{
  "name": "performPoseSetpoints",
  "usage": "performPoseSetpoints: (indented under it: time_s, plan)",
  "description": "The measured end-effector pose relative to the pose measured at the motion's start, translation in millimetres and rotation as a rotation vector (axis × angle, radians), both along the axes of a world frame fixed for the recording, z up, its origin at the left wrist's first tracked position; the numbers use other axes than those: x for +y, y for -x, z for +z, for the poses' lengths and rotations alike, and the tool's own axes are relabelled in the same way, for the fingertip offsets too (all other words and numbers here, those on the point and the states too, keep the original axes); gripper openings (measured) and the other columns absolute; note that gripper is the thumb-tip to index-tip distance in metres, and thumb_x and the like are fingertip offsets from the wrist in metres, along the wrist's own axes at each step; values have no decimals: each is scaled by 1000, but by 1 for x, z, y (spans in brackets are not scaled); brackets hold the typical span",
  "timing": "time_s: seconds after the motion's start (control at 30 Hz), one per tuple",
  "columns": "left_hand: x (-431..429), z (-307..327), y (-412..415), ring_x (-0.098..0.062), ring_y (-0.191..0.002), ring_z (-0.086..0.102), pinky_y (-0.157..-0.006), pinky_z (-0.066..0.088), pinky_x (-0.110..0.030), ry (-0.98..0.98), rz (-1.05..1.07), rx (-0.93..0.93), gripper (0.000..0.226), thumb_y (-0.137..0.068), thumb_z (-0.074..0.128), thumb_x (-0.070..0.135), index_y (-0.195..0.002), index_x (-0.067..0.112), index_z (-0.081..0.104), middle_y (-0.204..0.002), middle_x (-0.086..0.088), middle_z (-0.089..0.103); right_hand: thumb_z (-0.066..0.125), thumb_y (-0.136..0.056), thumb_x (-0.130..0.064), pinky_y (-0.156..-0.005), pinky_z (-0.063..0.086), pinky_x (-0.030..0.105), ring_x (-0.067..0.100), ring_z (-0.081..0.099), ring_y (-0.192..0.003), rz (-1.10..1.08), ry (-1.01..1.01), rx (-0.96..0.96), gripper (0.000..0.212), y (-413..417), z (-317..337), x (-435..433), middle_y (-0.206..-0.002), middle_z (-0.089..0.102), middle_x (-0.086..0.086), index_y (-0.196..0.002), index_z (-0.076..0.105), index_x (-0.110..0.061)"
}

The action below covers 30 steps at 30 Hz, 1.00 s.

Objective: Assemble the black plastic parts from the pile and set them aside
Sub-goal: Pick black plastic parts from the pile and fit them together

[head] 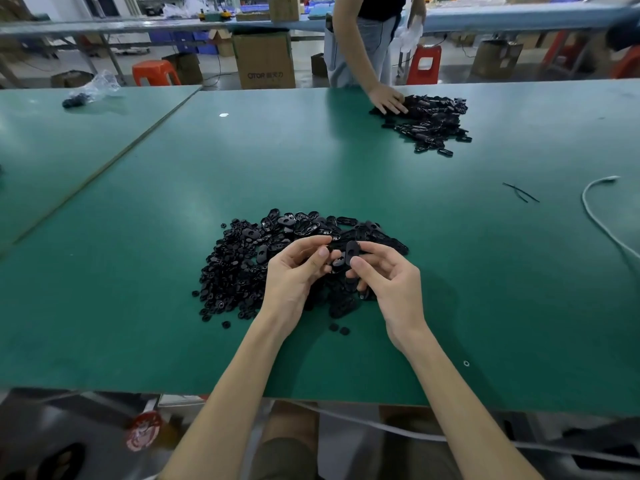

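Observation:
A pile of small black plastic parts (pixel 263 258) lies on the green table (pixel 381 188) in front of me, round pieces to the left and oval plates further back. Both hands hover just above its near right side. My right hand (pixel 388 282) pinches a flat oval black plate (pixel 351 251) between thumb and fingers, held upright. My left hand (pixel 294 275) meets it from the left, thumb and forefinger closed on a small black piece (pixel 337 262) pressed against the plate. A second heap of black parts (pixel 429 123) sits at the far right.
Another person stands across the table with a hand (pixel 386 100) on the far heap. A white cable (pixel 595 209) curls at the right edge, a thin black tie (pixel 519 192) beside it. A plastic bag with black parts (pixel 91 91) lies far left. Two loose pieces (pixel 339 329) rest near my wrists.

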<state>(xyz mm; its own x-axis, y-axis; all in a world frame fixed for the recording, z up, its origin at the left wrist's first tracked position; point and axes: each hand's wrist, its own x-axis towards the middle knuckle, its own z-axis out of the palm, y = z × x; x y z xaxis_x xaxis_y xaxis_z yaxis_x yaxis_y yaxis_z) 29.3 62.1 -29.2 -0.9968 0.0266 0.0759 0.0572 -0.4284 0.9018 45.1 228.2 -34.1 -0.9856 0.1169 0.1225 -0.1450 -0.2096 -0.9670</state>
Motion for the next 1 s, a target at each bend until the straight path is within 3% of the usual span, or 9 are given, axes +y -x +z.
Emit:
performPoseSetpoints:
  time_s: [0.3, 0.47, 0.7, 0.87, 1.0]
  plan:
    - [3, 1, -1, -16, -88, 73, -80, 57, -24, 71, -6, 42, 20, -90, 75, 15, -109, 13, 79, -98, -8, 77, 79, -92, -10, -63, 55, 22, 17, 75, -75, -5, 8, 10, 22, 0, -1, 1, -89, 80, 7, -113, 75, -14]
    - [6, 0, -1, -23, -93, 72, -81, 56, -26, 189, 29, 71, 19, -92, 77, 12, -111, 12, 77, -97, -8, 76, 77, -93, -9, -66, 56, 24, 17, 74, -79, -16, 15, 8, 19, -1, 0, 3, -92, 79, 7, -110, 79, -16]
    - [11, -3, -2, -27, -91, 76, -75, 58, -25, 311, 87, 118, 25, -89, 80, 11, -112, 9, 72, -93, -10, 77, 71, -98, -7, -60, 49, 15, 8, 73, -76, -49, -15, 17, 19, -3, 2, 4, -98, 81, 0, -109, 81, -19]
    - [11, -4, -2, -24, -87, 76, -74, 58, -24, 330, 84, 128, 26, -88, 82, 13, -112, 9, 72, -92, -8, 77, 69, -100, -9, -65, 54, 20, 18, 76, -82, -82, -73, 46, 19, -2, -1, 3, -101, 80, -1, -108, 81, -21]
    - [11, -5, -2, -20, -85, 76, -72, 58, -23, 389, 75, 147, 25, -88, 82, 12, -112, 10, 72, -92, -7, 78, 73, -97, -11, -64, 52, 18, 8, 71, -76, -64, -112, 50, 15, -2, -3, 2, -93, 80, -2, -104, 82, -21]
